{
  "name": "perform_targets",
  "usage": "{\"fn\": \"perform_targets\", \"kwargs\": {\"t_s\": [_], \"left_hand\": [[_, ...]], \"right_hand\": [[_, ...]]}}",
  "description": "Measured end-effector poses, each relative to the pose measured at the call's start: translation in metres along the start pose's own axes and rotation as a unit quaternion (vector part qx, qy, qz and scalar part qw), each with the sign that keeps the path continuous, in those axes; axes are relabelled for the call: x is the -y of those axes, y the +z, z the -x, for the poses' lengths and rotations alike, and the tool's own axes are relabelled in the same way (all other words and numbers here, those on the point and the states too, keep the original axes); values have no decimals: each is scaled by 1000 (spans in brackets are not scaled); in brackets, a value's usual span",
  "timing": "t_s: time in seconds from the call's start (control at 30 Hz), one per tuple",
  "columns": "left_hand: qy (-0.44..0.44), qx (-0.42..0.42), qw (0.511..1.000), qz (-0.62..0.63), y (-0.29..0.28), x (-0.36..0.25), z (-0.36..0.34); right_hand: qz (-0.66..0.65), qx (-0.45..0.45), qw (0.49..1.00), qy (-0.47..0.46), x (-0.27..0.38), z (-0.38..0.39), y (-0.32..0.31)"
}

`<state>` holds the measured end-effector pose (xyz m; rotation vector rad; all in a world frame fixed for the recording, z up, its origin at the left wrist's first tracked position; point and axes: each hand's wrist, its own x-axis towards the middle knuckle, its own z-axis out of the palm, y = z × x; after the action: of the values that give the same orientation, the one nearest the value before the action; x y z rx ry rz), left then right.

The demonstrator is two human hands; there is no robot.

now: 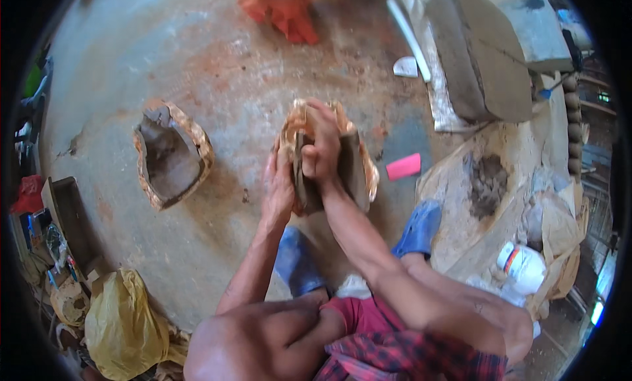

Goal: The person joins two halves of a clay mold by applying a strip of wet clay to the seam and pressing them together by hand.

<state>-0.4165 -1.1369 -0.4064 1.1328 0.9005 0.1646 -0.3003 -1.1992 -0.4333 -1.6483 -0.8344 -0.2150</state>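
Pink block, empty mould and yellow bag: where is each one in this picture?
Pink block (403,166), head view, middle of its top face.
Empty mould (170,158), head view, grey hollow inside.
Yellow bag (118,322), head view, middle of the crumpled plastic.

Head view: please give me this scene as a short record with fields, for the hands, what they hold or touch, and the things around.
left hand: rests flat on the left outer side of the mould
right hand: fist pressed down into grey clay inside the mould
mould in hand: tan shell on the concrete floor
second mould: open, further left, apart from both hands
pink block: on the floor, right of the mould
feet: blue clogs
yellow bag: lower left
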Motion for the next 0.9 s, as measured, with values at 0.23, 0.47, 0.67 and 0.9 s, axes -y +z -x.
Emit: {"fn": "perform_targets", "kwargs": {"t_s": [0.23, 0.47, 0.67, 0.9], "left_hand": [[24, -30, 999, 26, 10, 4, -1], [110, -91, 985, -94, 31, 10, 12], [93, -97, 990, -49, 36, -1, 17], [57, -63, 995, 46, 9, 6, 11]], "right_hand": [[-73, -94, 993, 4, 26, -6, -10], [-33, 75, 993, 87, 15, 3, -49], [-130, 64, 968, 204, 14, 9, -44], [-160, 83, 965, 190, 8, 21, -21]]}}
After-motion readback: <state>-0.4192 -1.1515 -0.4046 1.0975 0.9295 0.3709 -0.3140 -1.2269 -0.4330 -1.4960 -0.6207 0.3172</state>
